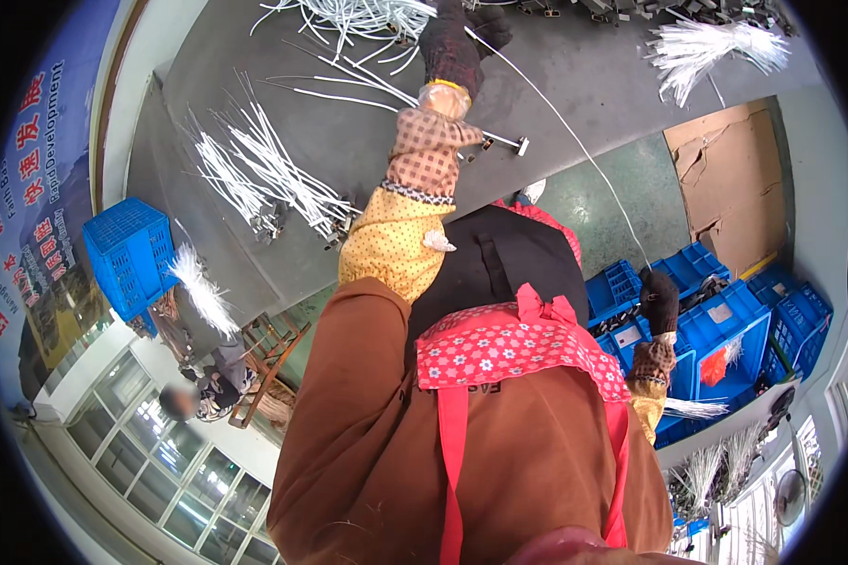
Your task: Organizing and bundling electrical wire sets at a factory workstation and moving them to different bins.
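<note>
My left hand, in a dark glove, reaches over the grey table at the edge of a heap of white cables. One long white cable stretches from it down to my right hand, also dark-gloved. The right hand is closed round the cable's end, out at my right side above the blue crates. The left fingers are closed at the cable's other end, though their tips are hard to make out. Under my left forearm, a few loose cables lie on the table, and a connector sits by the near edge.
Bundles of white cables with metal ends lie at left on the table; another bundle is at far right. Dark connectors are piled along the far edge. Blue crates stand at right, near flattened cardboard. Another blue crate is left.
</note>
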The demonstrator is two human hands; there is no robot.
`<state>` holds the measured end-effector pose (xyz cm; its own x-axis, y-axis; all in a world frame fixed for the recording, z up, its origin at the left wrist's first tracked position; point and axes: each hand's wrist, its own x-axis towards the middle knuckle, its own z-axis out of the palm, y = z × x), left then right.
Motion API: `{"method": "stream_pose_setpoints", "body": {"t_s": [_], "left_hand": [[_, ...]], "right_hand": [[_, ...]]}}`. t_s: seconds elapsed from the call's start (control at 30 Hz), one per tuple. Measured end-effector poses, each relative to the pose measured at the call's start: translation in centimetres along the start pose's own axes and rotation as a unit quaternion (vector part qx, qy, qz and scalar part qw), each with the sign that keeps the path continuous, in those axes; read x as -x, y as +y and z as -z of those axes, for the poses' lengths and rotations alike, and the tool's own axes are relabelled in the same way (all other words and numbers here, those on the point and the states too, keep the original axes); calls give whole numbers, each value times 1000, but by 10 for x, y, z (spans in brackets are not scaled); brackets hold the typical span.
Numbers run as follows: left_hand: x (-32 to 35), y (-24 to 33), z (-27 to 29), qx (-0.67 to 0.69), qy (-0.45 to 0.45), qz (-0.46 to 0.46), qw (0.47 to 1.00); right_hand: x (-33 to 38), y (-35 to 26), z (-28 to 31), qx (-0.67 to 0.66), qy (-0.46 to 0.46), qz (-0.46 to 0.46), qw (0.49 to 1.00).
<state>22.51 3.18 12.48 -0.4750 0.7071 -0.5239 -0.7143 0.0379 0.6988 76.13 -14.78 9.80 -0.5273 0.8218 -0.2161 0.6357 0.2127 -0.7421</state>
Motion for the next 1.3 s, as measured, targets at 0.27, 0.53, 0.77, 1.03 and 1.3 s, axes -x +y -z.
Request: {"method": "stream_pose_setpoints", "body": {"t_s": [0.27,0.53,0.77,1.03,1.3], "left_hand": [[48,35,1,73,30,-49,996],[100,50,19,-88,-4,5,996],[131,-46,46,-182,1,139,973],[107,19,110,-423,-63,-130,895],[115,151,211,-399,204,-86,890]], "right_hand": [[-3,-23,-52,-214,-2,-122,969],[-63,-49,-82,-235,-65,-4,970],[-229,-170,-127,-58,10,248,967],[-265,-266,-131,-414,-125,-153,889],[-285,-234,-196,12,3,-20,1000]]}}
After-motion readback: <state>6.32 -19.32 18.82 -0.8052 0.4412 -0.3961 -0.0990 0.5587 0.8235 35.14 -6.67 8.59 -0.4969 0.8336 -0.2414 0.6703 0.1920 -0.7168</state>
